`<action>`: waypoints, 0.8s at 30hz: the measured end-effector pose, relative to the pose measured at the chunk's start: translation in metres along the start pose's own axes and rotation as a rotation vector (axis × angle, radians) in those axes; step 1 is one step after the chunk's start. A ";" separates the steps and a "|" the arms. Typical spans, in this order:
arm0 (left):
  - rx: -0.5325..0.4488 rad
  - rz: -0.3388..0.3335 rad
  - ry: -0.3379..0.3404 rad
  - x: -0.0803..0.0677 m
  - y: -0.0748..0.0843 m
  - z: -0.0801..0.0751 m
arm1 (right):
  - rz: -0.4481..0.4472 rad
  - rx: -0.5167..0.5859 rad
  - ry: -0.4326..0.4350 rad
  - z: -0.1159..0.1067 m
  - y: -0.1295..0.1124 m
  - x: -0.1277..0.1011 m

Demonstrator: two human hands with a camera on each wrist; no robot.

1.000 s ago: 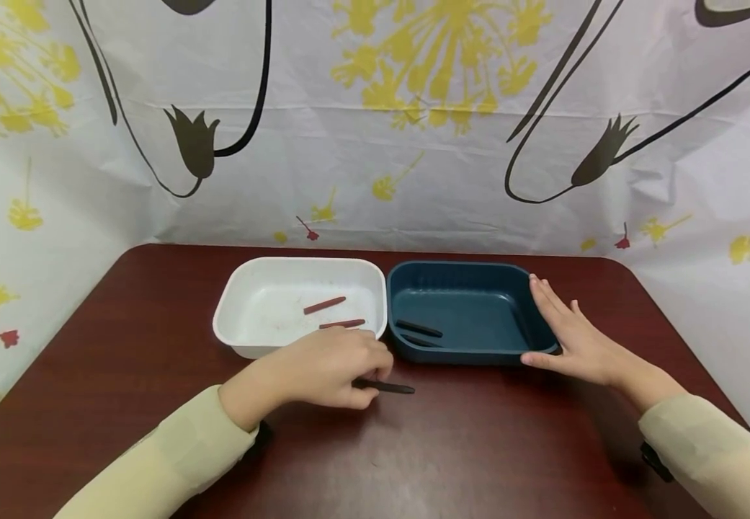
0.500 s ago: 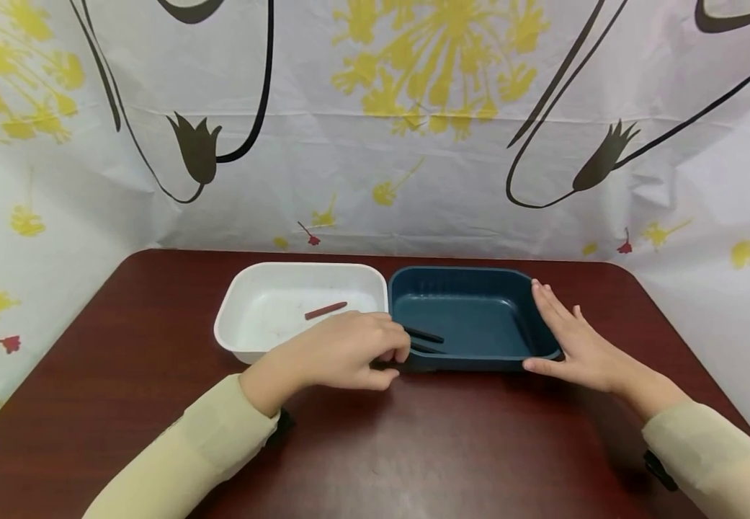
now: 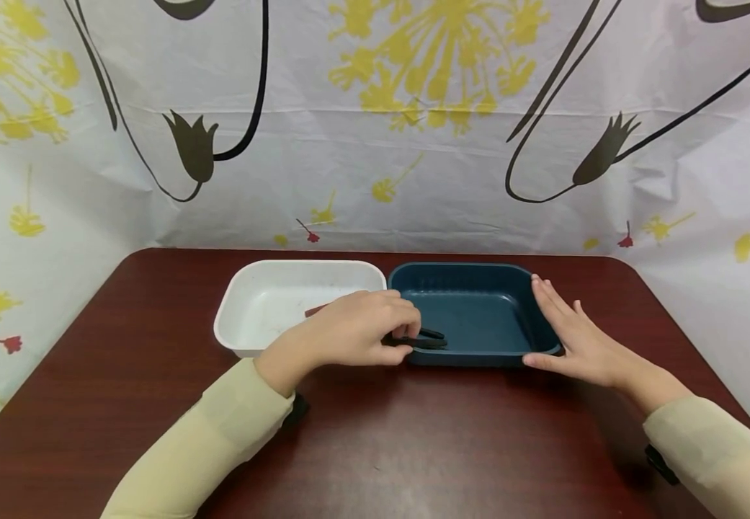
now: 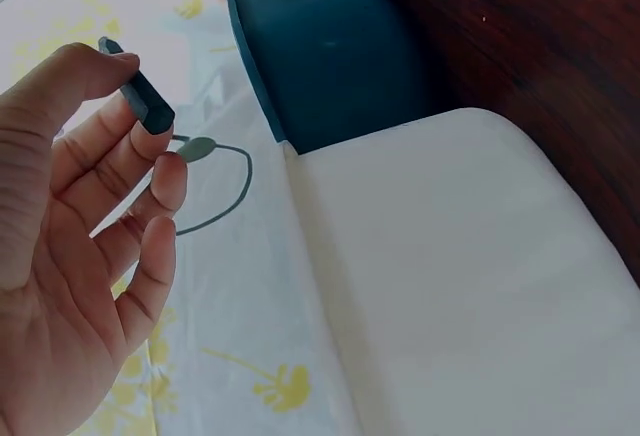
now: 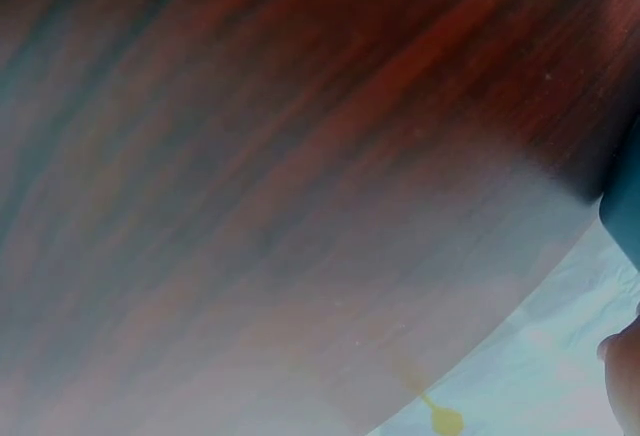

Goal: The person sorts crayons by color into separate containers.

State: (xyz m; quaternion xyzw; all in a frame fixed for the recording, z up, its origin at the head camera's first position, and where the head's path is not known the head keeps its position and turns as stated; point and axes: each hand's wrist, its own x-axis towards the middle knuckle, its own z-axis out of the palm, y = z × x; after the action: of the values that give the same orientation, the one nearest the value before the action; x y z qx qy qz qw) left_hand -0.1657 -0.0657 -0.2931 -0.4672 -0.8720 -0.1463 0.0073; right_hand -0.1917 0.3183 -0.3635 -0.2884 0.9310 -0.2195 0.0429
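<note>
My left hand [image 3: 355, 333] pinches a short black stick [image 3: 421, 343] and holds it over the near left corner of the dark blue tray [image 3: 478, 277]. In the left wrist view the black stick [image 4: 140, 96] sits between thumb and fingertips, beside the blue tray [image 4: 320, 46] and the white tray [image 4: 460, 286]. Another black stick [image 3: 433, 333] lies inside the blue tray. My right hand [image 3: 576, 339] lies flat with straight fingers against the blue tray's right side. The white tray [image 3: 245, 285] stands to the left, with a red stick [image 3: 313, 311] partly hidden behind my left hand.
Both trays stand side by side on a dark red wooden table [image 3: 413, 447]. A flowered white sheet [image 3: 375, 130] hangs behind and around the table. The right wrist view shows only blurred table surface [image 5: 300, 156].
My left hand lifted the black stick off the table and carried it up and to the right, over the blue tray's near left corner. The right hand stayed put.
</note>
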 end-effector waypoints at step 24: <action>-0.117 -0.084 0.085 0.025 -0.025 0.013 | 0.009 -0.002 -0.006 -0.001 -0.005 0.001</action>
State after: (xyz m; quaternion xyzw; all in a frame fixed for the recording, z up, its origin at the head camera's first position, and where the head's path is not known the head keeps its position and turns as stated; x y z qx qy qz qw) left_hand -0.1984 -0.0547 -0.3078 -0.4230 -0.8797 -0.2169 0.0108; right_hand -0.1898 0.3149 -0.3600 -0.2847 0.9325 -0.2173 0.0466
